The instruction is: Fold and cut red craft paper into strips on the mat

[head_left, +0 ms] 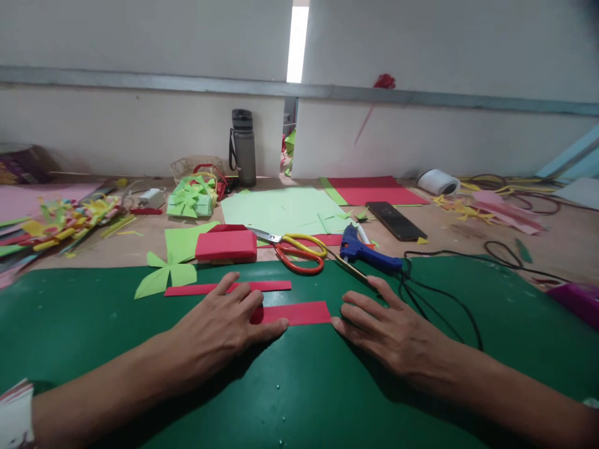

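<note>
My left hand (224, 318) rests on a short red paper strip (304, 313) on the green mat. Its fingers are apart, with the thumb stretched along the strip's near edge. Part of the strip is hidden under that hand. My right hand (388, 330) is open at the strip's right end, its thumb tip by the corner and its index finger raised. A thin stick (349, 267) runs towards that index finger. Just beyond my left hand lies a longer, narrow red strip (196, 289), partly behind its fingers.
Scissors (299, 252) lie beyond my hands, between a folded red paper block (226, 246) and a blue glue gun (369, 251) with a black cord. Green leaf cutouts (168, 274) sit left. Behind are a phone (395, 221), coloured sheets (374, 190) and a grey bottle (244, 149).
</note>
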The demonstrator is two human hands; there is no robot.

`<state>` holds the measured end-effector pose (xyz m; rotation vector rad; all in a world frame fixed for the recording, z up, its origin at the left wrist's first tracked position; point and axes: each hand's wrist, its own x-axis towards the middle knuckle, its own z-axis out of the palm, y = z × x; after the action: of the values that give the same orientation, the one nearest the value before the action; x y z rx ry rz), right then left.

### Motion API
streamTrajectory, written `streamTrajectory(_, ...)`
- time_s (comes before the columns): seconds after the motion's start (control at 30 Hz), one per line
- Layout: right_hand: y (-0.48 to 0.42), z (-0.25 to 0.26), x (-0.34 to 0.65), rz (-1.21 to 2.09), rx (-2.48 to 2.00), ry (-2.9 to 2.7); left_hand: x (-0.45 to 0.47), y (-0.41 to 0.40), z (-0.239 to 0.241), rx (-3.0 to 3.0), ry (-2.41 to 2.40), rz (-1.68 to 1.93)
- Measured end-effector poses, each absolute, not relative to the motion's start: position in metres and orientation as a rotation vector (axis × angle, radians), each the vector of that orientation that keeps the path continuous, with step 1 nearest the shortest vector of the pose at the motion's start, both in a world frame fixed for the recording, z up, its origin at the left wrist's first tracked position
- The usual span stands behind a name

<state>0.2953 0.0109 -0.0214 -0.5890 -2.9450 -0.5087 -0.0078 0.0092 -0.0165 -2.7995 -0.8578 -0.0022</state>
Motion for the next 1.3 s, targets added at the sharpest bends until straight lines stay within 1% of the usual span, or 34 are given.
streamTrajectory(0.1,0.008,-0.018,0.299,-0.542,-0.594,-2.929,-0.008,0.009,-0.015,-2.81,-0.854,0.02)
streamTrajectory(0.23,0.002,-0.012,0.29,-0.564,-0.726,-2.824,-0.008,0.01,-0.019,-2.781,-0.849,0.051)
streamTrajectory(0.43,0.008,-0.018,0.249,-0.273,-0.691,-2.847,-0.002,0.011,-0.026,-2.74,-0.824,0.027)
streamTrajectory(0.7,0.017,-0.027,0.25,-0.107,-0.722,-2.852,-0.002,0.013,-0.021,-2.813,-0.849,-0.028)
streamTrajectory(1.03,0.019,-0.029,0.254,-0.137,-0.66,-2.858,-0.029,0.007,-0.015,-2.906,-0.88,0.011)
streamTrajectory(1.3,0.019,-0.028,0.25,-0.145,-0.7,-2.805,-0.041,0.0,-0.022,-2.868,-0.954,-0.155)
